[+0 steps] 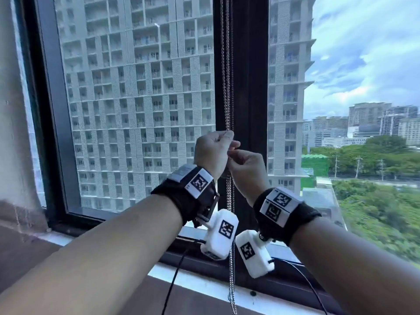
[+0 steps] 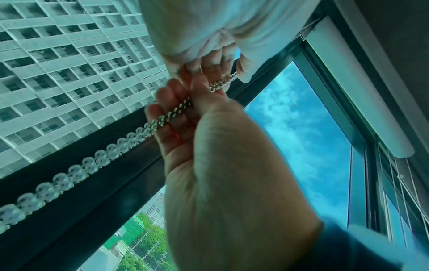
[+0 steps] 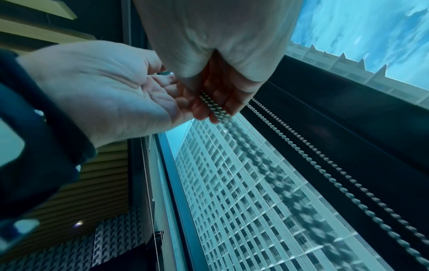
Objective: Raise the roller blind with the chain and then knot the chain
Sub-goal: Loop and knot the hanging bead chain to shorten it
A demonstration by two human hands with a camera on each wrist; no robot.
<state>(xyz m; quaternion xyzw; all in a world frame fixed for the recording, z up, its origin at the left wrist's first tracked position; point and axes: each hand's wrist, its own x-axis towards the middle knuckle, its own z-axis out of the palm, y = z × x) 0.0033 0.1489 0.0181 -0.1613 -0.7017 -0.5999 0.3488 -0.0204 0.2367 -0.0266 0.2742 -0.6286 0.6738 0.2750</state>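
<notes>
Okay, from my end: big glass window [image 1: 136,98] with a dark, smooth frame, and a thick black mullion [image 1: 247,87] runs vertically up the middle. Past the glass I see a pale high-rise [image 1: 141,64] with a grid of balconies. In the left wrist view the roller blind [image 2: 362,88] sits rolled up at the top of the window as a smooth pale cylinder. Its chain [image 1: 227,87] is a metal ball chain with small shiny beads; doubled strands hang straight down in front of the mullion and run past the sill [image 1: 204,285], flat and light-coloured. Both hands meet on it at mid-height, touching each other. Left hand [image 1: 210,152] is clenched round the strands, thumb on top. Right hand [image 1: 246,165] is just below and beside it, fingers curled and pinching the beads. Black wrist straps carry white blocks with square printed markers.
</notes>
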